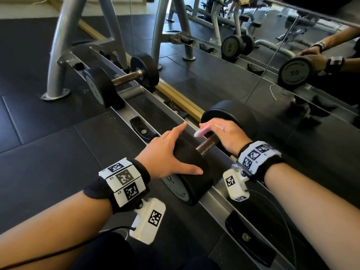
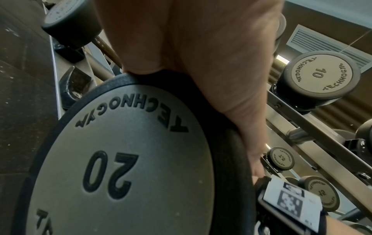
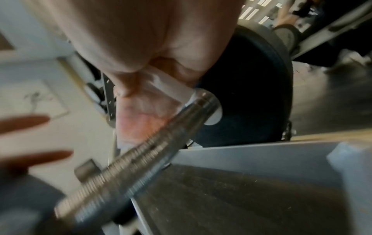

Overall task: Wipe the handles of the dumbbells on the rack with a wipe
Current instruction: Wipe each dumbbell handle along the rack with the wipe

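Presently the right hand point(image 1: 226, 136) sits at lower centre of the head view, its fingers point(image 3: 124, 89) curled over the top of a handle point(image 1: 206, 144) with a pink-and-white wipe point(image 1: 203, 130) pinched between them and the bar. The wipe's free end juts out toward the left of the frame. The right wrist view, though blurred, confirms the wipe wrapped against the knurled metal near the far weight head point(image 1: 229, 115).

The left hand point(image 1: 167, 152) lies open just left of it, palm and thumb pressed over the near weight head point(image 2: 124, 159), which is stamped 20; the index finger extends straight and holds nothing. In my judgement this hand is bracing the dumbbell so it cannot roll in its cradle while the handle is rubbed.

The handle's long axis runs diagonally, from the near head at lower left up toward the far head at upper right, crosswise to the rack point(image 1: 214, 193). The bare stretch of bar next to the near head shows brownish and uncovered.

A second dumbbell point(image 1: 120, 78) rests on the same rack at upper left, well apart and parallel to the first, no hand on it. A mirror point(image 1: 292, 45) fills the upper right.
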`<state>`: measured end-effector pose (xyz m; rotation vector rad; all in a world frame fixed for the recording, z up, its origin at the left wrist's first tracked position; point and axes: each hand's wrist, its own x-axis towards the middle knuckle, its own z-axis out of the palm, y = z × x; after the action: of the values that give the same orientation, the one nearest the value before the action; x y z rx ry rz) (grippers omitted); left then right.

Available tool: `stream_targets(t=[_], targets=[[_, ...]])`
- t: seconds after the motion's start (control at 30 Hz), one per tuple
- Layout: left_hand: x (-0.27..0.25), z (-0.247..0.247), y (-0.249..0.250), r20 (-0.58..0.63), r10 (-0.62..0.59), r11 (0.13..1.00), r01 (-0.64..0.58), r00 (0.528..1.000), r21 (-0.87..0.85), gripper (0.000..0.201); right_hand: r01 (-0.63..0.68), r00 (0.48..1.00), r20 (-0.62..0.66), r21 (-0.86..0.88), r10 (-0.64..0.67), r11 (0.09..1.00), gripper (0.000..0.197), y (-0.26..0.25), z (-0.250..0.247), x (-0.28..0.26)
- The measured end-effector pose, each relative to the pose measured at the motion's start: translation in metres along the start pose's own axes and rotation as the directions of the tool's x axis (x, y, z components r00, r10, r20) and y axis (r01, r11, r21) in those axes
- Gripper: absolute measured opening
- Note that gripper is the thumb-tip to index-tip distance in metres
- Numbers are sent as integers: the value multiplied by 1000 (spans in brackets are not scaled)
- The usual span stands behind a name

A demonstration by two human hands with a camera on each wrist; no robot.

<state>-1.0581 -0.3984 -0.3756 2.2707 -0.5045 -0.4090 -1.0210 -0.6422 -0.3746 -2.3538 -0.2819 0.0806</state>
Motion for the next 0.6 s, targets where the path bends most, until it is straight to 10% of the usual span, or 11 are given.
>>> stream_targets(t=[0.1,0.37,0.6], targets=[[0,1,-1,-5,14,1000,-14,1000,-1,128,69,986,164,-317,-17,946,28,10,19,-10],[-2,-1,1,9,6,1000,-6,1000,-3,127,-71,976,215,175,33,982,30,-9,11,-24],[-2,-1,1,15,-3,1000,3,1000,-10,127,-17,971,-227,220,68,975,37,3,-4,-29]])
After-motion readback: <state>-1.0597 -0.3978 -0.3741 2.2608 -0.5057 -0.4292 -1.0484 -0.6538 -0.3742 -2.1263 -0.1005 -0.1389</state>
